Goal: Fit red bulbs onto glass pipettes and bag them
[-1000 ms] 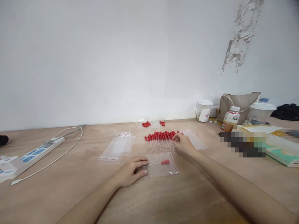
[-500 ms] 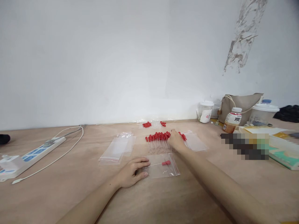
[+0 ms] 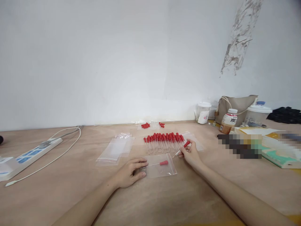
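Right grip [image 3: 192, 155]: one dropper [image 3: 186, 143], bag [image 3: 155, 172]: one dropper [image 3: 164, 163]

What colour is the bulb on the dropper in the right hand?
The bulb is red, seen best in the current head view.

Peeling white wall [image 3: 94, 62] behind wooden tabletop [image 3: 145, 201].

right grip [image 3: 191, 154] withdrawn from dropper row [image 3: 164, 137], red-bulbed dropper [image 3: 186, 144] now held beside bag [image 3: 162, 172]
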The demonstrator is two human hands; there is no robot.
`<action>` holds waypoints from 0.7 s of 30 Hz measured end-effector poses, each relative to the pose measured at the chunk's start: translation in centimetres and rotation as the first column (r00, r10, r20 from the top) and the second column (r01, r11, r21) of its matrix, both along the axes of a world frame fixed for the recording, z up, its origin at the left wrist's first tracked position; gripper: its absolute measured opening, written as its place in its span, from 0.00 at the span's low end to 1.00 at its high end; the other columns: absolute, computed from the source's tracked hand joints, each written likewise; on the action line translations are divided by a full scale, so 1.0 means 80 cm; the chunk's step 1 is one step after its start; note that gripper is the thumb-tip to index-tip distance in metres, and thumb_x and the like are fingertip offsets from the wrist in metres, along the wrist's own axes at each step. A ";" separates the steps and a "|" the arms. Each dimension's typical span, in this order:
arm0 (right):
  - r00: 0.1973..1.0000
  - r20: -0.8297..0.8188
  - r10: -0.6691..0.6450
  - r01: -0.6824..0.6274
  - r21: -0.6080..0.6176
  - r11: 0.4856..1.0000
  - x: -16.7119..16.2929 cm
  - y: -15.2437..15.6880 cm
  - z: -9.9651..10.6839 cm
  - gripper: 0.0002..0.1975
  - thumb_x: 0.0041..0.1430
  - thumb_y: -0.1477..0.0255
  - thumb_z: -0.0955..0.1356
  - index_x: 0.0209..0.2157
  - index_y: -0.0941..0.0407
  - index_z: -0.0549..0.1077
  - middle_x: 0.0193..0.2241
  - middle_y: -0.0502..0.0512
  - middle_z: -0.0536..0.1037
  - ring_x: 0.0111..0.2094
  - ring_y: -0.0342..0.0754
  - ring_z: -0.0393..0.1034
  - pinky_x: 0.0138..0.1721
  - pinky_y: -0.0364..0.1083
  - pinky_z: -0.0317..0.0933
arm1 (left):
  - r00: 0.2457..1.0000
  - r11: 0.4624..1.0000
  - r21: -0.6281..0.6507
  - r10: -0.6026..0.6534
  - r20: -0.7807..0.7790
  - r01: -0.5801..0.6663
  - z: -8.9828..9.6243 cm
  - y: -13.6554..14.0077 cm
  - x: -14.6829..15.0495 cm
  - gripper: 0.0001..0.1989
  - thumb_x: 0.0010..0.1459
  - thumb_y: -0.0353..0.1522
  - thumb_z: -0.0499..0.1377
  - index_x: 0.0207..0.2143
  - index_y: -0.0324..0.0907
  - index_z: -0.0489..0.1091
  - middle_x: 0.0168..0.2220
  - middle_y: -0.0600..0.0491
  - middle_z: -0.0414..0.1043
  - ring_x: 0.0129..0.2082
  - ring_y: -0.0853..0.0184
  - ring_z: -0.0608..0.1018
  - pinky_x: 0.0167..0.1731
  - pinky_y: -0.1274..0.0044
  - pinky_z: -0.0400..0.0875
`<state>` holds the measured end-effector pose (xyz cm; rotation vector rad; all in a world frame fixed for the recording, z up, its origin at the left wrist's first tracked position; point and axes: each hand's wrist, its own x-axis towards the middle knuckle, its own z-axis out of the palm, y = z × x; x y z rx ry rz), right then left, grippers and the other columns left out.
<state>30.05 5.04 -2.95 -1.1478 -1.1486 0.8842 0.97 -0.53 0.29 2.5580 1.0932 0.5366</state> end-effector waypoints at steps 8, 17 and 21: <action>0.941 -0.255 0.224 -0.257 -0.106 0.961 -0.025 -0.021 0.004 0.15 0.48 0.67 0.64 0.35 0.52 0.52 0.19 0.43 0.67 0.21 0.42 0.69 0.27 0.45 0.65 | 0.999 1.000 -0.006 0.000 -0.036 -0.001 0.001 0.001 0.000 0.18 0.57 0.40 0.50 0.50 0.49 0.62 0.53 0.52 0.59 0.52 0.63 0.62 0.51 0.70 0.57; 0.933 0.141 0.330 -0.321 -0.082 0.943 -0.007 -0.026 0.000 0.14 0.41 0.64 0.69 0.29 0.58 0.69 0.22 0.48 0.70 0.21 0.40 0.63 0.24 0.42 0.59 | 0.999 1.000 0.016 0.022 -0.026 -0.022 -0.002 0.000 -0.002 0.23 0.56 0.41 0.51 0.54 0.47 0.56 0.54 0.51 0.58 0.53 0.62 0.61 0.52 0.68 0.56; 0.853 0.427 0.299 -0.318 -0.028 0.948 -0.011 -0.026 -0.002 0.14 0.43 0.67 0.67 0.32 0.59 0.73 0.24 0.51 0.72 0.25 0.44 0.64 0.27 0.44 0.59 | 0.999 0.999 0.013 0.037 -0.028 -0.037 -0.002 0.001 -0.002 0.24 0.56 0.42 0.51 0.55 0.47 0.55 0.54 0.51 0.57 0.53 0.61 0.61 0.51 0.67 0.56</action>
